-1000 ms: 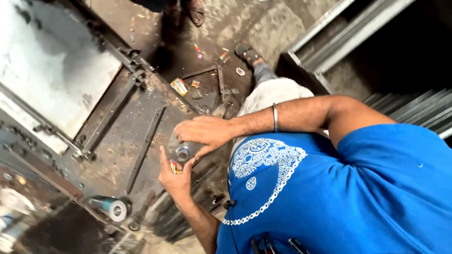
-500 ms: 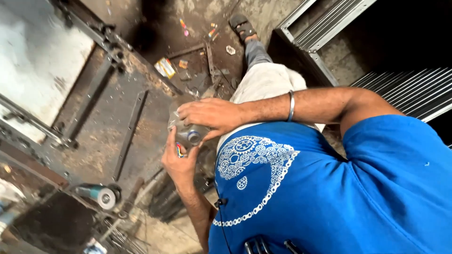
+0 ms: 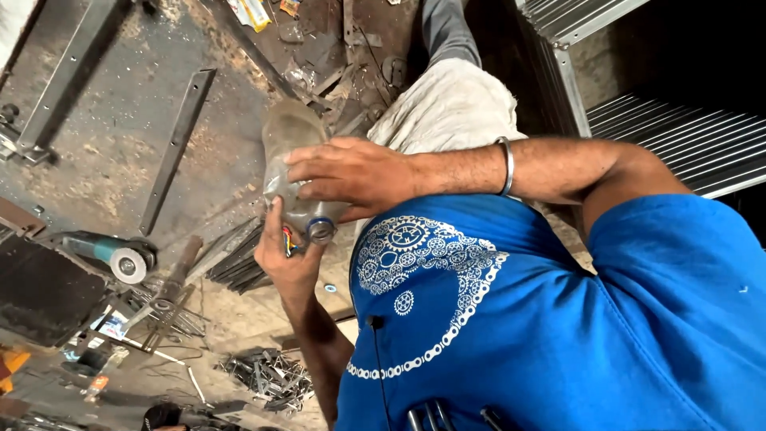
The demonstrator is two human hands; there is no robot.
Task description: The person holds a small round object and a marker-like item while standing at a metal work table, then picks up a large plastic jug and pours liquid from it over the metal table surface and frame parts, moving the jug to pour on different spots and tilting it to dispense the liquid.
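I log one cloudy clear plastic bottle with a blue neck ring, uncapped, lying across the frame's centre: my right hand wraps closed over its shoulder, my left hand cups the neck from six o'clock with small coloured bits pinched in the fingers, so opening looks done. Yellow-red printed wrappers lie at twelve o'clock, a teal angle grinder at nine.

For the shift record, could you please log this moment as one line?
right hand: grips cloudy plastic bottle | left hand: beside its blue-ringed neck, grip unclear | floor: teal angle grinder
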